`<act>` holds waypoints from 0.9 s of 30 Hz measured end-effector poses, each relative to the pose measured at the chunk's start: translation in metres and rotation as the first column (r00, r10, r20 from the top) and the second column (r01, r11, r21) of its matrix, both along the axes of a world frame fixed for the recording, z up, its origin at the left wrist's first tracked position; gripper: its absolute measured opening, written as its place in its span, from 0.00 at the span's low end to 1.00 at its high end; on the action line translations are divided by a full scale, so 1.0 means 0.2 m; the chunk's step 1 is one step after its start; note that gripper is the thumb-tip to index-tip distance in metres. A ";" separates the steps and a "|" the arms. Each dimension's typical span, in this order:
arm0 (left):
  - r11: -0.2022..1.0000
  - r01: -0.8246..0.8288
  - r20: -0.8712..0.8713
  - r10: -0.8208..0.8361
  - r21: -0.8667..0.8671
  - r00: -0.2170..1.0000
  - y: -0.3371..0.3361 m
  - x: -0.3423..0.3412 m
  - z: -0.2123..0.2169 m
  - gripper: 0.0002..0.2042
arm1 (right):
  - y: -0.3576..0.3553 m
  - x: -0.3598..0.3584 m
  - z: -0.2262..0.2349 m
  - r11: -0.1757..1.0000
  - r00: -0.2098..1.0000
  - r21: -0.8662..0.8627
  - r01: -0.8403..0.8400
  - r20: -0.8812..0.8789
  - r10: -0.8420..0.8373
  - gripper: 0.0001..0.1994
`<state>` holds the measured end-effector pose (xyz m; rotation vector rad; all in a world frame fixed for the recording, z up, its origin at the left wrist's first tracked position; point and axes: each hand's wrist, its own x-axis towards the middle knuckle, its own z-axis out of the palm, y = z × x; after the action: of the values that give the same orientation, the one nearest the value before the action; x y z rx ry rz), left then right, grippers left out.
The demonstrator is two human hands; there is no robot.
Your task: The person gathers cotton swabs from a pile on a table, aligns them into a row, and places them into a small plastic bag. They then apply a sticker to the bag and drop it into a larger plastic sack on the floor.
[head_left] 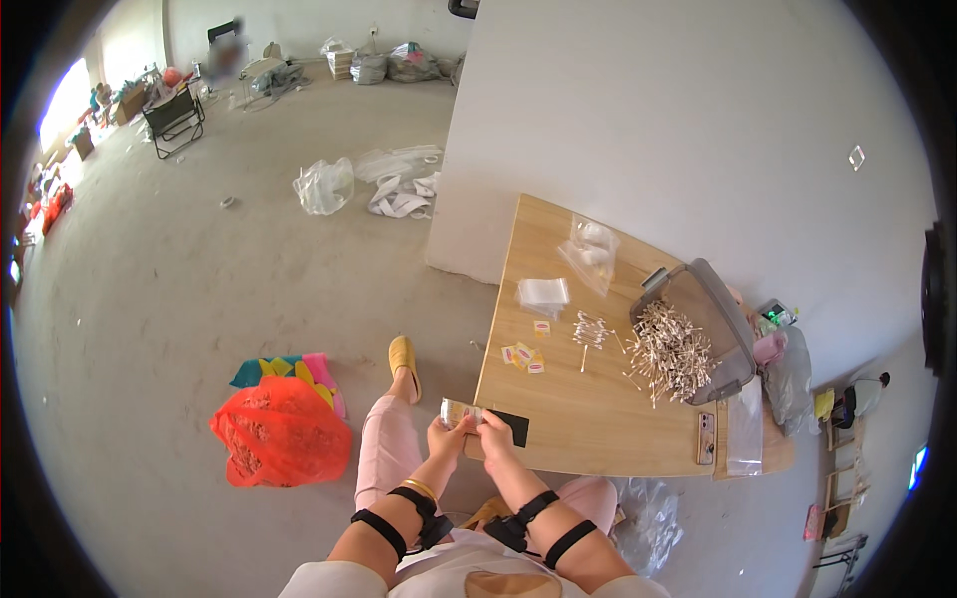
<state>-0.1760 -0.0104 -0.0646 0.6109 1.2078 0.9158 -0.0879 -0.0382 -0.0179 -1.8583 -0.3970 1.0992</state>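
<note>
Close to the near left corner of the wooden table (588,424), my left hand (449,437) and my right hand (492,435) are closed on a small clear plastic packet (455,410). Its pale and yellowish contents are too small to make out. Beside my right hand lies a flat black rectangle (514,429). Several small yellow-and-white cards (523,356) lie farther up the table, below a stack of clear plastic bags (543,291). A loose group of cotton swabs (590,331) sits to their right. Many more swabs (670,349) spill from a tipped grey plastic bin (720,319).
A clear bag with white contents (594,249) lies at the table's far end. A phone (706,439) and a clear plastic sheet (745,429) are near the right edge. On the floor to my left sits a red plastic bag (281,434). A white wall (698,130) borders the table.
</note>
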 end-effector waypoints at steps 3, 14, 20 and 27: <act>1.000 0.019 0.048 -0.018 -0.016 0.999 0.00 0.00 0.00 0.16 | -0.05 0.12 -0.05 0.976 0.982 0.108 -0.186 0.025 0.185 0.22; 0.995 0.037 0.079 -0.029 -0.094 0.996 0.00 -0.03 0.02 0.18 | -0.12 0.25 0.01 0.933 0.934 -0.025 -0.358 0.002 0.358 0.16; 0.995 0.032 0.152 -0.018 -0.096 0.988 -0.02 -0.02 0.02 0.18 | -0.12 0.28 0.06 0.924 0.932 -0.130 -0.359 -0.104 0.348 0.17; 0.994 0.012 0.113 0.000 -0.104 0.994 0.05 -0.04 0.01 0.16 | -0.04 0.24 0.02 0.933 0.902 -0.004 -0.361 -0.256 0.348 0.17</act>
<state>-0.1846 -0.0009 -0.0621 0.4726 1.1443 0.8648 -0.0392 -0.0466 -0.0136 -1.6994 -0.5785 1.5866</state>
